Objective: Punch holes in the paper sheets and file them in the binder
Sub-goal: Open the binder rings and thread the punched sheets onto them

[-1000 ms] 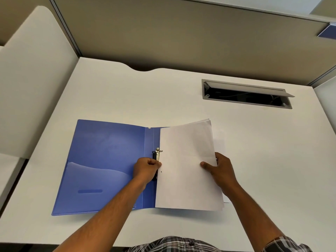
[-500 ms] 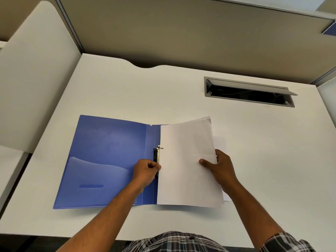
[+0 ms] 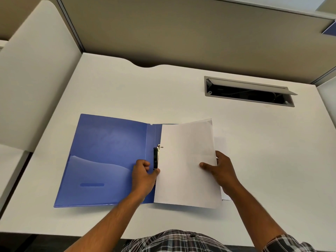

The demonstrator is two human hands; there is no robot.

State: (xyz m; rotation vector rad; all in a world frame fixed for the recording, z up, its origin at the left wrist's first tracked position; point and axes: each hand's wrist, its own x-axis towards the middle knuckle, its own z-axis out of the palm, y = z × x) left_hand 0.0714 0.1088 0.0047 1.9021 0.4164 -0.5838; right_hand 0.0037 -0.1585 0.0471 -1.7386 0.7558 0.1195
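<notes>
At frame centre, the open blue plastic binder (image 3: 109, 157) lies on the white bench (image 3: 254, 160), white paper sheets (image 3: 187, 164) over its right half. Little has changed: left hand (image 3: 143, 175) still pinches the sheets' edge by the black-and-metal clip (image 3: 156, 157), right hand (image 3: 221, 170) still grasps the opposite edge; filing continues.

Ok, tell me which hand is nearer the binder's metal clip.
Left. The left hand sits right at the lower end of the metal clip, fingers curled by the sheets' edge. The right hand grips the paper sheets at their far right edge, well away.
</notes>
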